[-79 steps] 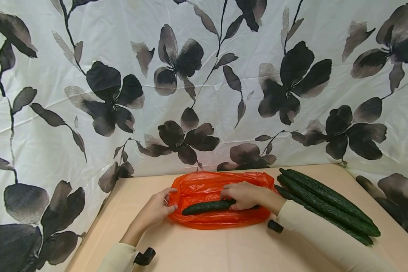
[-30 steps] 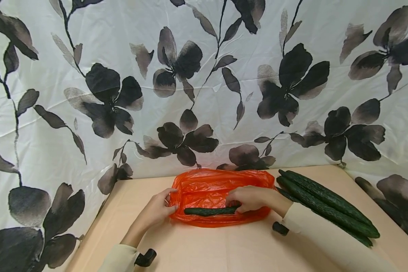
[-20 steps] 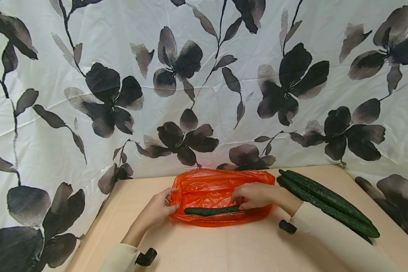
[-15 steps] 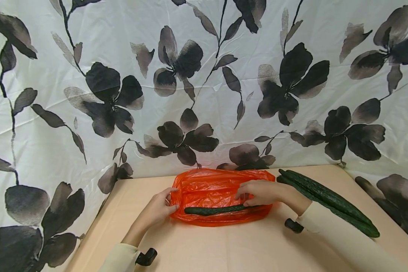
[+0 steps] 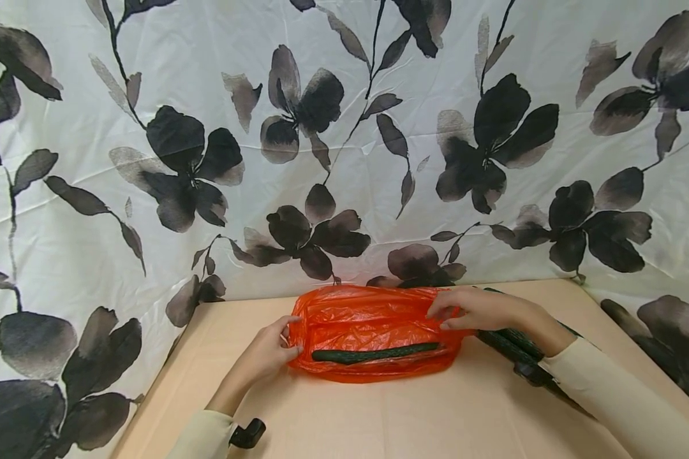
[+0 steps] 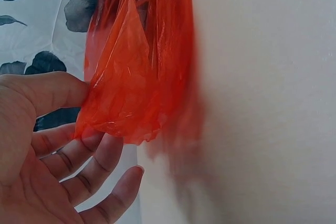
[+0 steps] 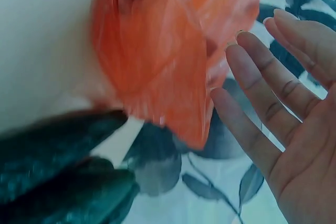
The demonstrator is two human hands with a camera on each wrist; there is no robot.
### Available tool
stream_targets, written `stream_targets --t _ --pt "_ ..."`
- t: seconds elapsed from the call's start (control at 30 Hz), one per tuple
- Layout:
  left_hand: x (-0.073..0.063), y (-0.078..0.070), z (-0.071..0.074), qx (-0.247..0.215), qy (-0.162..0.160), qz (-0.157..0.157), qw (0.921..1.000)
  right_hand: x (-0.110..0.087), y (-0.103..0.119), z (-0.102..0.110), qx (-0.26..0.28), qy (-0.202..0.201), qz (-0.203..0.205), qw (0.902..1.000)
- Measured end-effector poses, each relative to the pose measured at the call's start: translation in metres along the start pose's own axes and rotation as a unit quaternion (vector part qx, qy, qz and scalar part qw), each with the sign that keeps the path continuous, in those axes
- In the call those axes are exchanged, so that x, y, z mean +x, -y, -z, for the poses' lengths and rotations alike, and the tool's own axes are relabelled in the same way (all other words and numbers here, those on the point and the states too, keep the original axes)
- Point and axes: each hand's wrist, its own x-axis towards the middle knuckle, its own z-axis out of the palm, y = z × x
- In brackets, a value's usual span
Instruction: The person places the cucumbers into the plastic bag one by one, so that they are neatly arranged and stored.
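Note:
A red plastic bag (image 5: 350, 312) lies spread across the back of the table, its mouth facing me. One long dark green cucumber (image 5: 373, 354) lies lengthwise in it, near the front. My left hand (image 5: 270, 350) holds the bag's left edge; in the left wrist view the thumb is over the red film (image 6: 126, 77) and fingers are behind it. My right hand (image 5: 482, 309) is over the bag's right end with nothing in its grasp. In the right wrist view its fingers (image 7: 247, 72) are extended and spread beside the bag.
Several more cucumbers (image 5: 511, 344) lie side by side to the right of the bag, partly hidden beneath my right forearm. Behind the beige tabletop (image 5: 344, 421) hangs a white cloth (image 5: 390, 191) with dark flowers. Each wrist carries a small black camera (image 5: 248, 433).
My right hand has let go of the cucumber in the bag and moved right to the bag's right end, its forearm now covering the other cucumbers. My left hand has stayed put.

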Motion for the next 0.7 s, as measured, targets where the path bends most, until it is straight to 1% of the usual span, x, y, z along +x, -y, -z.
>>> stream_targets --t 0.13,0.27,0.3,0.4,0.53,0.7 --pt "-0.001 0.000 0.000 -0.001 -0.003 0.002 1.0000 -0.011 -0.007 0.009 0.002 -0.010 0.002 0.9999" --pt "-0.001 -0.001 0.000 -0.004 -0.002 0.008 1.0000 -0.022 -0.014 0.018 0.029 -0.016 0.006 0.9994" --pt "-0.001 -0.001 0.000 -0.003 -0.001 0.004 1.0000 -0.025 -0.015 0.020 0.034 -0.019 0.007 0.9992" --pt "-0.002 -0.002 0.001 -0.002 0.000 0.006 1.0000 -0.033 -0.021 0.025 0.047 -0.026 -0.003 0.9986" --pt "-0.002 -0.004 0.002 -0.003 -0.001 0.008 1.0000 -0.043 -0.029 0.031 0.033 -0.038 -0.021 0.9985" --pt "-0.003 -0.004 0.004 0.004 0.000 0.002 1.0000 -0.053 -0.038 0.035 0.012 -0.048 -0.045 0.9978"
